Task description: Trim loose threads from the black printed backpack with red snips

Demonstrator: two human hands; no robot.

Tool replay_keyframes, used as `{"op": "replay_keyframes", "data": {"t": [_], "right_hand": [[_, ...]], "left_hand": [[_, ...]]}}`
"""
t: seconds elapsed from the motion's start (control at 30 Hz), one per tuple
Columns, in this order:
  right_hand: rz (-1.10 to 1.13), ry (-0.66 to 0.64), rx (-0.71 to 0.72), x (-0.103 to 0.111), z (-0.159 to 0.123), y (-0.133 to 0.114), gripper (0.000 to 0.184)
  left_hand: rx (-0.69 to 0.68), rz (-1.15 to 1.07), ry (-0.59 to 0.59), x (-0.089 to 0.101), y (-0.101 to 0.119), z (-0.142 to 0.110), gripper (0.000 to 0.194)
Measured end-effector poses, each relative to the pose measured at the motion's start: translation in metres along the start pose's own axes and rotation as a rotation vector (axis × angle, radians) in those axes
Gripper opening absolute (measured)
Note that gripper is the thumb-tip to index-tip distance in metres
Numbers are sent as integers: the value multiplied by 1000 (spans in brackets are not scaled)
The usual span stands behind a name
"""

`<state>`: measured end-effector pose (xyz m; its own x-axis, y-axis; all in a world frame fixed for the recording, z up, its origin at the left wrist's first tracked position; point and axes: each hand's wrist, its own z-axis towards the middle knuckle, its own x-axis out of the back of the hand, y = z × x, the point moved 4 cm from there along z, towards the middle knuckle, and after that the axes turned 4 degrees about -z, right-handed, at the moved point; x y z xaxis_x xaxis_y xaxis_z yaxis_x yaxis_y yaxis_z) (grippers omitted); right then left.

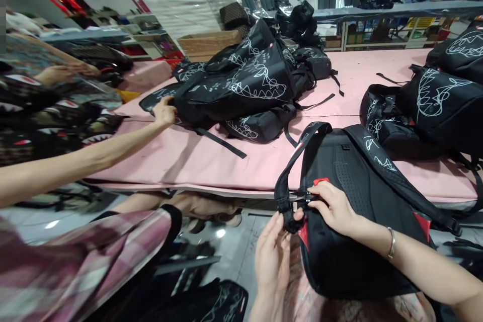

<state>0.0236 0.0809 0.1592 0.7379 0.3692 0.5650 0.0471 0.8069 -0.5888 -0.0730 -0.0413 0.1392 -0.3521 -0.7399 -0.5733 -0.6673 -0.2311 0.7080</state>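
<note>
A black backpack [350, 241] with red trim lies back-side up over the front edge of the pink table [211, 161], in front of me. My right hand [334, 206] pinches the lower end of its shoulder strap [298, 161] at a small buckle. My left hand [272, 254] comes up from below, and its fingertips grip the loose strap end just beside that buckle. Both hands are closed on the strap.
A co-worker's bare arm [94, 153] reaches from the left and touches a pile of black shark-print backpacks [249, 85] at mid-table. More such bags [433, 105] sit at the right. A plaid sleeve [94, 256] and camouflage bags [49, 115] fill the left side.
</note>
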Motion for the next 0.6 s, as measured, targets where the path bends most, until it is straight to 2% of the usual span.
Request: {"op": "replay_keyframes", "data": {"t": [0.23, 0.4, 0.6], "right_hand": [[-114, -3, 120, 2, -4, -4, 20], [-164, 9, 131, 5, -3, -8, 21], [-122, 51, 143, 10, -1, -9, 19]], "left_hand": [[-27, 26, 12, -3, -2, -5, 32], [-77, 50, -17, -12, -4, -10, 31], [-87, 59, -5, -12, -6, -11, 36]]}}
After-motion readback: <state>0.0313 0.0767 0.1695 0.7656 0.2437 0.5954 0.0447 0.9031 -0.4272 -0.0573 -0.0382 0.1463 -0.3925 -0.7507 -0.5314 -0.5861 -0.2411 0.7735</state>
